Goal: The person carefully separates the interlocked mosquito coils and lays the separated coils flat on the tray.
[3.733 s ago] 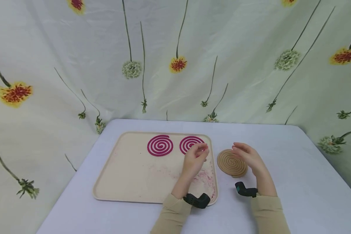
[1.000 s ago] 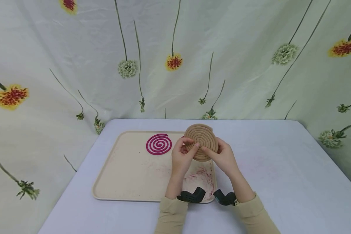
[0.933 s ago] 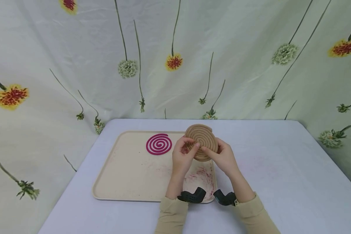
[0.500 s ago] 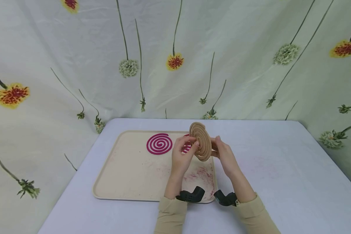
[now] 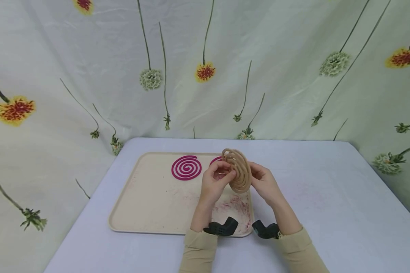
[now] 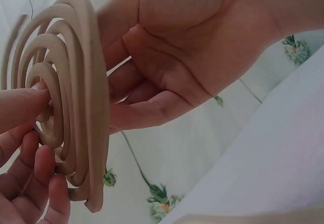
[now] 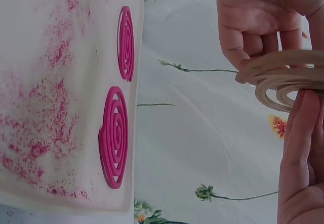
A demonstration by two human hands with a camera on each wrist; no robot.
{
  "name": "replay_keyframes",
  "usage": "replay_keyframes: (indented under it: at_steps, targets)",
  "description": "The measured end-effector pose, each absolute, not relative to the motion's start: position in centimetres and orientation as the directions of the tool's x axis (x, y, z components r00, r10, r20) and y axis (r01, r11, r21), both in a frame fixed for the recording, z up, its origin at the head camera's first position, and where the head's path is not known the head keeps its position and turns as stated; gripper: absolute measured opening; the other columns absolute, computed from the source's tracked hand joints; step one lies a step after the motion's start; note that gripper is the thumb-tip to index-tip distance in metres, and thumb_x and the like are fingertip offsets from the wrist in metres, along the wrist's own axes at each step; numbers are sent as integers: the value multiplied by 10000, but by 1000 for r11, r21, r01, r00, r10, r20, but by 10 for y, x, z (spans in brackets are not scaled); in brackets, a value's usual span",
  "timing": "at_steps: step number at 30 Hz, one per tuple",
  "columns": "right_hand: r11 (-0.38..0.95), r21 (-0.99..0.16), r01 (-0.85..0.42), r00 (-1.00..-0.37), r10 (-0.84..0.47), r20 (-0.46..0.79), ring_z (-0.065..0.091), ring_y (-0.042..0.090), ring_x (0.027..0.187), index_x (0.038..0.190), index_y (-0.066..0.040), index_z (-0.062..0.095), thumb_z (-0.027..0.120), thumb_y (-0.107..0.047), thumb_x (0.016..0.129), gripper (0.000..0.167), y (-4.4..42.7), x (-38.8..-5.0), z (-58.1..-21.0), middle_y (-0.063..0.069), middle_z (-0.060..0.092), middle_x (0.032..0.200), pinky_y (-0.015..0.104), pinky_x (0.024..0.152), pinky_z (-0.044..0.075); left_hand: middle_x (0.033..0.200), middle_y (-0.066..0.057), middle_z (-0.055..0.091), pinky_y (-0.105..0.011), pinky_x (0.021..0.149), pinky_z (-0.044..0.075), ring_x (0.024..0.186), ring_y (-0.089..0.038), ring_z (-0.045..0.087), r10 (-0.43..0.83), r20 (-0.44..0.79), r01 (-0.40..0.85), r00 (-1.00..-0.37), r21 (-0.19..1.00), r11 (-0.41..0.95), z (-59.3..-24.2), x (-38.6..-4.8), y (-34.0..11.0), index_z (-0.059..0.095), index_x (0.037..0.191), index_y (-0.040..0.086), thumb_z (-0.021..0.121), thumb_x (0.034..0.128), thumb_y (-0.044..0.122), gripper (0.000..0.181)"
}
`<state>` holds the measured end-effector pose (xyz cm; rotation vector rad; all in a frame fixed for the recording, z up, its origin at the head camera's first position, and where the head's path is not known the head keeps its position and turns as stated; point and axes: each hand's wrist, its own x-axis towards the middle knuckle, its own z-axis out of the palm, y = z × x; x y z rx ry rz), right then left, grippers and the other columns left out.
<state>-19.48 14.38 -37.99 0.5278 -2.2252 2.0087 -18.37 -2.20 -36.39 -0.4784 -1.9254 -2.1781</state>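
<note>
A tan mosquito coil is held up above the tray's right end, turned nearly edge-on, its turns spread apart in layers. My left hand pinches it near the centre; in the left wrist view the left thumb presses into the inner turns. On the other side my right hand grips the coil, its fingertips partly hidden behind the rim. The right wrist view shows right-hand fingers against the turns. Whether this is one coil or two nested ones, I cannot tell.
A beige tray with pink crumbs at its right end lies on the white-covered table. One magenta mosquito coil lies at its back edge; another magenta coil is beside it. A flowered cloth hangs behind.
The tan coil, earlier lying right of the tray, was lifted in both hands. Since a second ago it has turned from face-on to nearly edge-on, its turns spreading; my right hand regripped it.
</note>
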Motion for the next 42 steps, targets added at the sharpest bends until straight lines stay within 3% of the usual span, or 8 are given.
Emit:
replay_keyframes:
  at_steps: [10,13,17,21,25,33,38,42]
  targets:
    - [52,-924,-379,-906,-225,359,603,87,991,1300,78,467,564,39,898,415,144,-197,-381,277,567,1179,244,835,514,991,-202,593,-261,786,506,861,-124,552,3,343,341,-939,935,-102,-361,-183,-18,600,987,-133,629,849,-62,158]
    - [15,-925,-379,-907,-205,368,624,103,948,1344,43,399,564,44,895,479,142,-197,-380,290,579,1143,257,785,534,1108,-235,550,-372,849,511,953,-221,543,-15,373,373,-928,924,-86,-361,-183,-15,602,973,-134,633,844,-62,151]
    - [-29,-937,-349,-921,-173,348,645,112,911,1394,-6,330,557,33,902,543,140,-197,-380,299,575,1158,274,726,550,1340,-233,431,-521,963,422,1196,-344,448,-29,396,396,-918,911,-114,-370,-189,-13,583,954,-133,623,846,-63,135]
    - [-42,-949,-314,-939,-138,317,649,91,902,1424,-10,321,548,32,900,572,139,-197,-380,310,540,1220,270,701,554,1422,-180,391,-396,935,475,1226,-338,455,-17,346,343,-938,924,-169,-384,-199,-12,558,971,-108,615,867,-34,139]
    - [-57,-959,-276,-955,-96,281,658,93,845,1440,-18,319,546,24,907,581,140,-197,-378,314,530,1231,273,681,557,1381,-160,437,-307,800,543,1100,-327,536,-18,339,338,-940,930,-144,-388,-201,-13,550,978,-79,626,874,4,153]
    - [-66,-985,-161,-987,3,161,652,106,759,1421,-67,337,556,-26,917,551,142,-195,-373,126,643,1040,282,675,556,1197,-151,478,-357,875,513,1135,-288,517,-104,329,342,-939,926,-162,-389,-202,-9,438,1101,-31,666,851,30,343]
    - [-87,-993,-85,-996,48,81,654,115,743,1323,-19,332,557,-21,912,469,143,-196,-373,44,639,908,293,680,562,1176,-168,473,-369,813,538,1107,-302,530,-220,308,345,-926,925,-159,-391,-204,-9,349,1237,26,693,828,45,534]
    - [7,-996,-84,-992,98,84,623,117,673,1176,-14,452,637,-67,885,349,148,-199,-375,19,624,769,260,646,556,1145,-170,477,-389,797,518,1051,-304,537,-308,289,338,-907,933,-121,-394,-206,-12,338,1295,67,724,813,89,617]
